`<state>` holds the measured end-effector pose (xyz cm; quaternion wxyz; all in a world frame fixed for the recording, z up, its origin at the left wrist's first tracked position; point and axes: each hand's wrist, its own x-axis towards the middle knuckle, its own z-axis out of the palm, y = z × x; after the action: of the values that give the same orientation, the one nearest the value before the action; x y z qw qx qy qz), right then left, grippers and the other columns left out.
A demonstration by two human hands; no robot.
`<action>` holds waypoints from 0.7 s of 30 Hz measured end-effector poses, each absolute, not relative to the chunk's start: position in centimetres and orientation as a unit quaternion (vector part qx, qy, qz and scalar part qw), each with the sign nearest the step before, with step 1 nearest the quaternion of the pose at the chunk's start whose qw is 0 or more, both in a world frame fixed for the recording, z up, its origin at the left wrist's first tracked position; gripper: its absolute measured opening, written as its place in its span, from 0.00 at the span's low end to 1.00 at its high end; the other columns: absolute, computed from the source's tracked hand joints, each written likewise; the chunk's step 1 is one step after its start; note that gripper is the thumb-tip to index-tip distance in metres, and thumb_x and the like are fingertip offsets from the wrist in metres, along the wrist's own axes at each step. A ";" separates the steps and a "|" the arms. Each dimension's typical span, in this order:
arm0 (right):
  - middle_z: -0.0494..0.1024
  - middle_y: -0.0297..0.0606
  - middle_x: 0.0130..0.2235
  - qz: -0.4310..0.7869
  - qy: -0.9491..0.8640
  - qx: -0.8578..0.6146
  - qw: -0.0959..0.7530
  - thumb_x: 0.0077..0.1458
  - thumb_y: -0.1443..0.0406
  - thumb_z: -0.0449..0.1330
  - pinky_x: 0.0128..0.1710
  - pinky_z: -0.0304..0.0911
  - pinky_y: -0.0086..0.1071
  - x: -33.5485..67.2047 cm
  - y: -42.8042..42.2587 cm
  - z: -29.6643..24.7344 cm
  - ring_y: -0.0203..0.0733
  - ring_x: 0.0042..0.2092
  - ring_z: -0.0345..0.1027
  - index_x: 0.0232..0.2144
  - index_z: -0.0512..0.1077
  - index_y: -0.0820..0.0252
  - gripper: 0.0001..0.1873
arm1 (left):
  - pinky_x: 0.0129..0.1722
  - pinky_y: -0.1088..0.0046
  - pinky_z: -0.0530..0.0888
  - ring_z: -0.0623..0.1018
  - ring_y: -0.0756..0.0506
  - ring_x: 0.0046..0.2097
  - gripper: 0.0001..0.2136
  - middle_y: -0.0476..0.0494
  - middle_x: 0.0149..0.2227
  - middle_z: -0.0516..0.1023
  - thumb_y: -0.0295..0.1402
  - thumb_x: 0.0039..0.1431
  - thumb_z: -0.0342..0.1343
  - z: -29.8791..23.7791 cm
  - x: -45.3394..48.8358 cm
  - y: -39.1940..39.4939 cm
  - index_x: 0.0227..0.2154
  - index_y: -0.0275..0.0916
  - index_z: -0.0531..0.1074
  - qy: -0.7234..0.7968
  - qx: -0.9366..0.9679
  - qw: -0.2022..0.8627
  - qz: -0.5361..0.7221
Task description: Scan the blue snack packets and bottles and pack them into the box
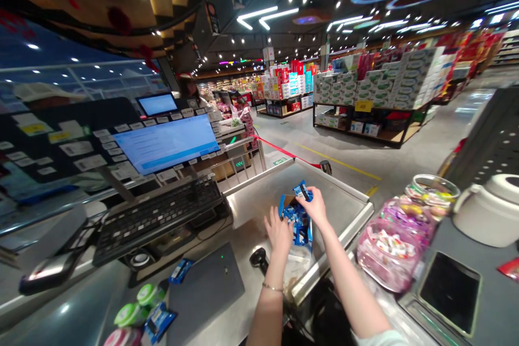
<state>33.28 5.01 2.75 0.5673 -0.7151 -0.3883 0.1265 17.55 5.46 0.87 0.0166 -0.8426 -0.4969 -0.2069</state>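
Note:
Over the metal checkout counter [263,186], my right hand [315,206] pinches a small blue packet [301,191] at the far side of a blue box [280,205]. Several more blue packets [299,221] fill that box. My left hand [279,231] lies at the box's left side with its fingers spread. Its fingertips reach the box edge or the packets; which of them it touches I cannot tell. A black handheld scanner [258,258] stands just below my left hand, partly behind the wrist.
To the left are a monitor [168,143], a keyboard [158,216] and a dark flat pad [206,292]. Loose blue packets [159,322] lie near green-lidded containers [132,314]. On the right stand a pink candy jar [389,251], a phone [450,292] and a white jug [488,211].

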 end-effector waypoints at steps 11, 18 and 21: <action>0.64 0.49 0.56 0.090 -0.466 -0.746 0.466 0.50 0.60 0.57 0.54 0.58 0.42 31.9 6.5 1.1 0.53 0.56 0.61 0.56 0.62 0.60 0.30 | 0.63 0.53 0.56 0.60 0.36 0.63 0.12 0.33 0.56 0.69 0.30 0.59 0.50 0.9 17.6 5.8 0.34 0.35 0.79 -0.493 -0.831 0.013 -0.256; 0.61 0.46 0.61 0.049 -0.482 -0.760 0.433 0.56 0.69 0.44 0.54 0.57 0.38 33.1 6.4 2.0 0.43 0.59 0.58 0.64 0.44 0.59 0.33 | 0.61 0.52 0.59 0.59 0.37 0.64 0.10 0.38 0.59 0.67 0.32 0.58 0.53 1.6 16.7 5.9 0.38 0.41 0.78 -0.487 -0.827 0.013 -0.282; 0.61 0.41 0.62 0.054 -0.513 -0.768 0.380 0.54 0.68 0.51 0.54 0.55 0.42 32.1 6.4 2.6 0.47 0.61 0.53 0.61 0.53 0.52 0.31 | 0.61 0.50 0.59 0.60 0.37 0.64 0.15 0.36 0.59 0.67 0.28 0.56 0.53 0.9 16.6 5.3 0.47 0.41 0.74 -0.513 -0.813 0.013 -0.277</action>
<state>32.11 6.38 2.58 0.3795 -0.7684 -0.5125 0.0540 16.61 5.35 0.94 0.0126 -0.8125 -0.5127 -0.2771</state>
